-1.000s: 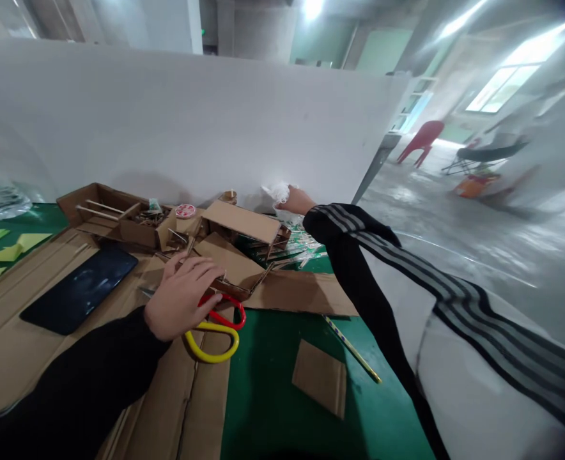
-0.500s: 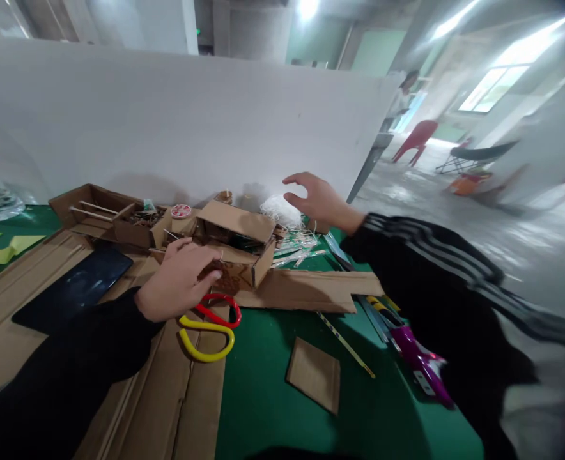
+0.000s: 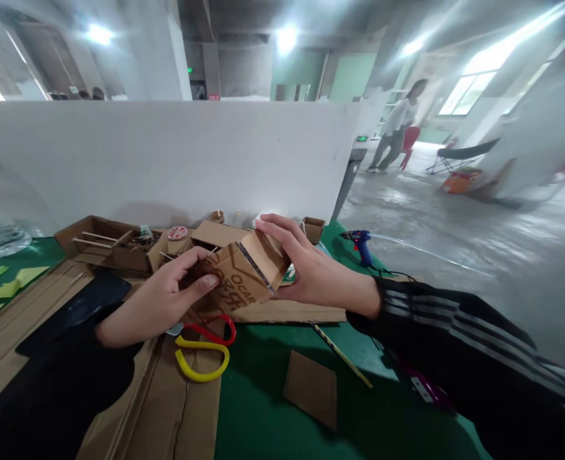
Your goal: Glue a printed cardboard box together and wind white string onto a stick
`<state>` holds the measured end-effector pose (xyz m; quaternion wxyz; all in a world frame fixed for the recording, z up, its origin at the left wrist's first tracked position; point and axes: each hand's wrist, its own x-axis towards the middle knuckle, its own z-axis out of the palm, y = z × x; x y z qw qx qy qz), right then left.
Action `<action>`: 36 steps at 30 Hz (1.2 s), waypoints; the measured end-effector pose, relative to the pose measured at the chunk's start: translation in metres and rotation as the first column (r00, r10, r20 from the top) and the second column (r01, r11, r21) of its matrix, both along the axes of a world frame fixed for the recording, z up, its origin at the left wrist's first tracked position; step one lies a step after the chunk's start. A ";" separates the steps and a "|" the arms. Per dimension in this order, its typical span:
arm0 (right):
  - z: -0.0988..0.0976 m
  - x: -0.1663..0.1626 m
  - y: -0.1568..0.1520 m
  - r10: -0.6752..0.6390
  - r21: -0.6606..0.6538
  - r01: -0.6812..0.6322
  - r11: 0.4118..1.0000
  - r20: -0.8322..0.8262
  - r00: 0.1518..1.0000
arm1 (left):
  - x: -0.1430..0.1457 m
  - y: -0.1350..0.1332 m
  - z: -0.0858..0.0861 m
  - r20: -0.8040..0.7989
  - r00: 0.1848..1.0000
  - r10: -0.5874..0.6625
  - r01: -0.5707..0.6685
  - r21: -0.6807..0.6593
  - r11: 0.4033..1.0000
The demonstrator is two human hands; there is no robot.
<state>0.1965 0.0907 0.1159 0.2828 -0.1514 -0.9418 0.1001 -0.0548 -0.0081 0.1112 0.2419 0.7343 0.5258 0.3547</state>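
Observation:
A small printed cardboard box is lifted a little above the green table. My left hand grips its left side, thumb on the front face. From the right, my right hand closes on it with fingers over the top edge. Just below the box, red and yellow scissors lie on flat cardboard sheets.
An open cardboard tray with sticks sits at the back left. A black tablet lies on the sheets. A cardboard square, a thin stick and a blue glue gun are to the right. A white partition stands behind. A person walks far off.
My right hand came back from the white material at the partition and took hold of the box. Both hands raised the box off the pile and tilted it. The camera view lifted.

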 end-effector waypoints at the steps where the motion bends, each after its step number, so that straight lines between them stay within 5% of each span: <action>1: 0.004 0.001 -0.002 0.022 -0.026 -0.023 0.999 -0.019 1.000 | 0.001 -0.002 0.001 0.022 1.000 -0.002 0.002 -0.014 1.000; 11: 0.017 0.006 -0.016 0.157 -0.159 -0.175 0.972 -0.122 0.980 | 0.013 -0.021 0.006 0.263 0.963 -0.054 0.088 -0.118 0.989; 28: 0.014 0.008 -0.022 0.164 -0.415 -0.196 0.889 -0.111 0.980 | 0.022 -0.022 -0.003 0.397 0.916 -0.061 0.158 -0.216 0.963; 36: 0.021 0.011 -0.026 0.167 -0.336 -0.148 0.930 0.031 0.985 | 0.023 -0.028 -0.011 0.515 0.856 -0.044 0.201 -0.252 0.947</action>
